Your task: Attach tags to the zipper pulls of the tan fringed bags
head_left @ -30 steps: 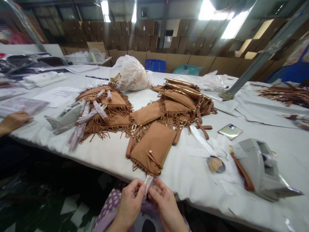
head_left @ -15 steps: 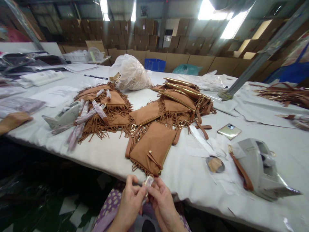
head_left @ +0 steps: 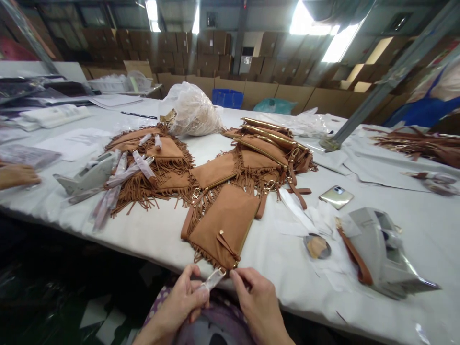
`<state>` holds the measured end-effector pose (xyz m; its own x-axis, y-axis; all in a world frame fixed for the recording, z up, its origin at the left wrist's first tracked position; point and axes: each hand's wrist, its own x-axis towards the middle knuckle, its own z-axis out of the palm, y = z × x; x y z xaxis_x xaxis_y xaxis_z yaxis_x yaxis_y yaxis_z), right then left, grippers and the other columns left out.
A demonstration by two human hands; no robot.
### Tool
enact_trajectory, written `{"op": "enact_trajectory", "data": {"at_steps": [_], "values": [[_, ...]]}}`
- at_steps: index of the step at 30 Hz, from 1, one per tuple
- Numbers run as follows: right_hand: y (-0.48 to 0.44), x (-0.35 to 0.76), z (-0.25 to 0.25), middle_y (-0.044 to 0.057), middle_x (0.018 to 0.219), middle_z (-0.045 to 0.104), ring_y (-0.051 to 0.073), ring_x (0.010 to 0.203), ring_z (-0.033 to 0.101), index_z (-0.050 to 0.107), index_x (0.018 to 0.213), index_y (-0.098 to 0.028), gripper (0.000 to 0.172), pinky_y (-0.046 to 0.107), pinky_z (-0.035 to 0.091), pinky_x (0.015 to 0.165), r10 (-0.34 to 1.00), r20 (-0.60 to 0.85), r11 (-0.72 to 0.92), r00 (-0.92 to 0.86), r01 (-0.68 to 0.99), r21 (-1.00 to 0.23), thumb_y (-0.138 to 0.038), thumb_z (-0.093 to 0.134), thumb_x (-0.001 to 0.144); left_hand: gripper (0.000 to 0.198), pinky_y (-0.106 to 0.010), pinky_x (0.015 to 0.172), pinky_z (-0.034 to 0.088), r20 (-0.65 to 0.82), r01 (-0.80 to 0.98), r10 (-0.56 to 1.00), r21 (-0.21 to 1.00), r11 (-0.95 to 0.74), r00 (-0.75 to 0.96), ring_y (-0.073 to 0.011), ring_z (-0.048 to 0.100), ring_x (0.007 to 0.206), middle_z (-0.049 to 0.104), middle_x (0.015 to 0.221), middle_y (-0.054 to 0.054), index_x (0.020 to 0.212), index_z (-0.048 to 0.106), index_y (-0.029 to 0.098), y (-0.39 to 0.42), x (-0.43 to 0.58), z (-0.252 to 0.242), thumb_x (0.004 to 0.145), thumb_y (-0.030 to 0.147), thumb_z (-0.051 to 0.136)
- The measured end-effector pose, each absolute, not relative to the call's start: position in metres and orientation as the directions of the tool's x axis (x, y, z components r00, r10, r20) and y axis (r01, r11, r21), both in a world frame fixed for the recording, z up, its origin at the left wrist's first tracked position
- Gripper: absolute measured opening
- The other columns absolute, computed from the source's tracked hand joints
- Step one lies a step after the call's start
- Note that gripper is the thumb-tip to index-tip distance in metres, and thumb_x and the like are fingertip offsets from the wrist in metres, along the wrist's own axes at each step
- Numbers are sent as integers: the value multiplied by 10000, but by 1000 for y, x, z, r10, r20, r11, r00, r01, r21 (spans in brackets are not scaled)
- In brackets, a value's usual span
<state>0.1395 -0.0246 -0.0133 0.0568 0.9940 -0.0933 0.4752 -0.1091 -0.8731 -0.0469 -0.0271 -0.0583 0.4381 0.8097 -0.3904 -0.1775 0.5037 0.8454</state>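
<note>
Your left hand (head_left: 184, 299) has its grip closed on the wrapped strip (head_left: 214, 278), slanting toward the pouch (head_left: 223, 220) that lies lengthwise away from you just beyond, on the bench (head_left: 143, 235), while your nearer right hand (head_left: 259, 298) holds I cannot tell what.

Fringed pouch (head_left: 224, 220) — matt, suede-like, smooth
</note>
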Motion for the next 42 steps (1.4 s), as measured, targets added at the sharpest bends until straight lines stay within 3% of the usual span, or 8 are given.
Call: {"op": "enact_trajectory", "data": {"at_steps": [3,10,17,23,26,31,36,42], "values": [[-11,146,-9,65,858,642,199,772,593,647,966,-190,212,306,435,731,986,156,65,64,711,-701,-320,519,859,339,-157,389,261,-398,26,816,904,427,420,-46,347,387,534,640,87,954,284,253,-26,-49,-56,822,359,578],[25,141,-21,62,789,631,187,708,593,636,909,-189,173,278,416,649,995,102,55,1,838,-543,-191,480,833,174,-239,649,371,-254,484,905,873,63,341,-149,545,673,576,676,41,932,473,216,-24,-46,-40,775,190,543],[15,163,-27,-3,630,630,153,559,547,656,785,-177,146,263,415,541,988,-95,-120,122,212,-970,-282,556,789,239,-320,762,448,-19,497,988,866,-60,152,-238,602,863,670,930,-74,987,621,200,1,-35,-19,830,359,536],[-3,165,-29,24,790,686,177,746,612,682,907,-181,211,288,478,727,973,-74,-57,217,-81,-995,-350,631,791,546,-330,975,400,38,257,818,940,-224,574,-234,531,1163,570,1291,-103,1383,362,194,33,18,-7,853,238,488],[-12,169,-35,38,838,690,196,836,619,698,880,-179,214,298,474,792,950,-52,-22,307,-99,-995,-354,679,760,454,-339,908,417,56,345,709,845,-409,703,-246,577,1060,638,1157,-112,1330,425,189,39,38,-15,876,178,411],[-18,187,-40,-15,685,634,130,571,542,672,972,-181,345,249,449,556,915,-159,-91,371,-194,-977,-368,747,692,278,-338,755,413,15,495,630,604,-624,777,-249,583,843,665,911,-101,1046,592,194,38,48,-21,905,200,353],[-19,197,-29,3,695,618,133,618,517,692,795,-182,171,244,419,588,964,-49,-59,261,29,-998,-350,658,787,226,-285,698,400,-24,434,627,741,-512,779,-223,595,798,673,863,-63,936,614,222,44,48,-8,906,322,413],[-17,213,-22,14,695,601,158,677,545,693,716,-200,223,260,417,648,963,81,-2,257,309,-951,-361,591,832,363,-215,564,398,-126,211,581,974,-80,804,-134,545,583,603,650,0,761,555,189,53,57,-18,892,490,399]]}}
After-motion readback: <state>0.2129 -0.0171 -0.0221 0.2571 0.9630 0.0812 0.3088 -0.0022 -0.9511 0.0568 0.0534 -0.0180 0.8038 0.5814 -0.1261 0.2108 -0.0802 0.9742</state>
